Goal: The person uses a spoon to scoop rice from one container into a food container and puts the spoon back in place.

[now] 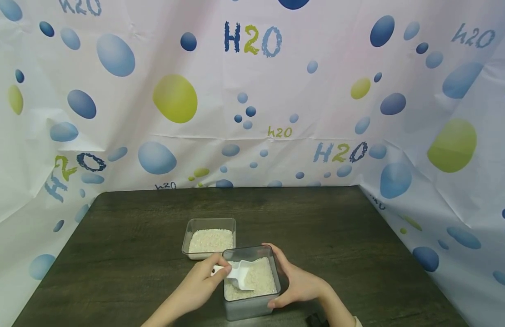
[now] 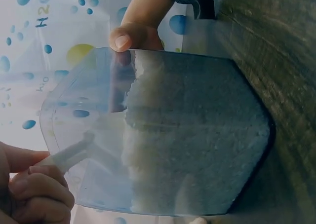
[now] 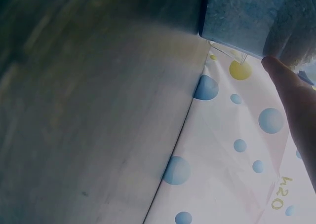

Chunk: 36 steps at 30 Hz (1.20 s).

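Observation:
A clear, tall-sided container [image 1: 252, 308] of white rice [image 1: 262, 274] stands near the front of the table. My left hand [image 1: 201, 281] pinches the handle of a white scoop [image 1: 245, 272], whose bowl lies at the rice inside this container. In the left wrist view the scoop's handle [image 2: 74, 154] shows through the clear wall, above the rice level. My right hand [image 1: 299, 281] grips the container's right side, thumb at the near corner and fingers at the far one. The right wrist view shows part of that hand [image 3: 296, 95] against the container wall [image 3: 237, 26].
A shallower clear tray [image 1: 188, 236] with rice in it sits just behind and left of the tall container. The dark wooden table [image 1: 133, 240] ends at a printed curtain [image 1: 252, 91] at the back and sides. A small black object [image 1: 315, 320] lies by the right wrist.

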Tool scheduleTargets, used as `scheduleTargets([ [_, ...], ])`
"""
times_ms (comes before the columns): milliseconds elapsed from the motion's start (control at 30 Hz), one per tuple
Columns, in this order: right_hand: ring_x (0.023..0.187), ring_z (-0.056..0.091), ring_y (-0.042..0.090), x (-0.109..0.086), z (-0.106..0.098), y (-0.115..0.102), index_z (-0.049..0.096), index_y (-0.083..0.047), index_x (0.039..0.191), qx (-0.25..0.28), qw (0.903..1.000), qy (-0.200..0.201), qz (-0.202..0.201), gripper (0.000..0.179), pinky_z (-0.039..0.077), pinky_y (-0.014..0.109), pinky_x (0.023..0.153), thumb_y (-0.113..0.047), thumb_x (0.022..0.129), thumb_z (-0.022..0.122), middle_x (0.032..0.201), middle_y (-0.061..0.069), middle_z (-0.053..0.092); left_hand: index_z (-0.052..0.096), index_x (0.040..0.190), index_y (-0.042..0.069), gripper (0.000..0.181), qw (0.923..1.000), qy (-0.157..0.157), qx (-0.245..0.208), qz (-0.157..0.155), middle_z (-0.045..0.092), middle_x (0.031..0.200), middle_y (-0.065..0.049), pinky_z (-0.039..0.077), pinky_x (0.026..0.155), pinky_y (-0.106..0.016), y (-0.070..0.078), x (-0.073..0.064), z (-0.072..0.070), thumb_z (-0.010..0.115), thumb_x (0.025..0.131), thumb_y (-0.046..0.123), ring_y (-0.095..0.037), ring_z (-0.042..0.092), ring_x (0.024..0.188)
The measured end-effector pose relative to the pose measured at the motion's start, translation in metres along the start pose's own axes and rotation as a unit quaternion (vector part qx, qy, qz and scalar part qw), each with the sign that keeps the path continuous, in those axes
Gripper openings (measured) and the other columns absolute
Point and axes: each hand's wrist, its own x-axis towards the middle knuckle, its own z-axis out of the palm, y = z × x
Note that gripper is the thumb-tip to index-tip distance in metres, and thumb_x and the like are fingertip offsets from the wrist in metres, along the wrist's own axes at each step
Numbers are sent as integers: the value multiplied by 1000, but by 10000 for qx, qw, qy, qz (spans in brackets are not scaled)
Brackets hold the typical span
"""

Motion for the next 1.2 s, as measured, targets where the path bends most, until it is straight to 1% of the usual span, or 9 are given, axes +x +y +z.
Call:
scheduleTargets([
  [100,142,21,38,1,0,-1,-9,-28,154,35,10000,-10,42,112,31,46,110,-23,83,79,158,15,9,59,104,2,20,9987,-8,-499,-74,59,86,-1,39,60,-26,-3,1,0,53,101,22,-11,46,69],
  [267,144,15,39,2,0,-1,-8,-27,154,41,10000,-4,87,113,29,47,111,-23,83,79,158,16,5,56,106,-4,26,9891,148,-1429,-308,33,55,6,22,45,-17,-5,-2,5,54,101,21,-2,25,46],
  [433,144,9,44,1,0,-1,-8,-28,154,-23,10000,2,30,112,29,47,111,-24,83,79,158,21,-2,54,105,-7,23,9738,626,-2106,-587,39,64,3,25,47,-15,-4,-9,15,53,101,15,-2,28,48],
  [533,144,7,46,1,0,0,-9,-29,154,-61,10000,11,61,112,26,56,110,-26,84,79,158,21,-4,51,102,-9,19,9617,974,-2492,-600,42,69,1,26,47,-14,-6,-13,23,52,101,10,-2,31,50],
  [600,143,5,49,1,0,0,-10,-29,153,-80,9999,14,87,113,23,64,109,-27,83,79,158,21,-6,50,100,-10,17,9547,1266,-2651,-485,42,68,1,26,45,-14,-8,-15,29,52,101,8,-2,32,49],
  [767,142,-3,53,1,1,-1,-11,-29,153,-70,9999,22,153,115,17,74,104,-28,82,80,157,24,-12,50,101,-13,14,9390,1947,-2834,92,42,64,5,22,38,-20,-18,-19,42,49,100,0,-1,33,47],
  [967,144,-2,48,1,1,-1,-10,-31,153,-43,9998,60,208,116,17,71,106,-27,81,80,158,21,-7,45,100,-16,12,9187,2203,-3170,835,44,66,9,18,35,-30,-27,-24,52,43,101,-5,0,33,46],
  [1067,144,5,45,1,1,0,-9,-31,153,-57,9998,69,193,116,20,67,107,-25,81,81,158,17,0,50,99,-8,9,9073,2307,-3335,1110,45,67,10,16,36,-38,-30,-26,56,42,101,-5,-1,33,46],
  [1200,144,11,42,0,1,0,-9,-30,154,-66,9998,73,159,116,24,62,108,-23,81,81,158,15,4,58,101,12,23,8943,2358,-3565,1326,46,68,11,13,37,-40,-35,-28,58,41,102,-4,-9,26,43],
])
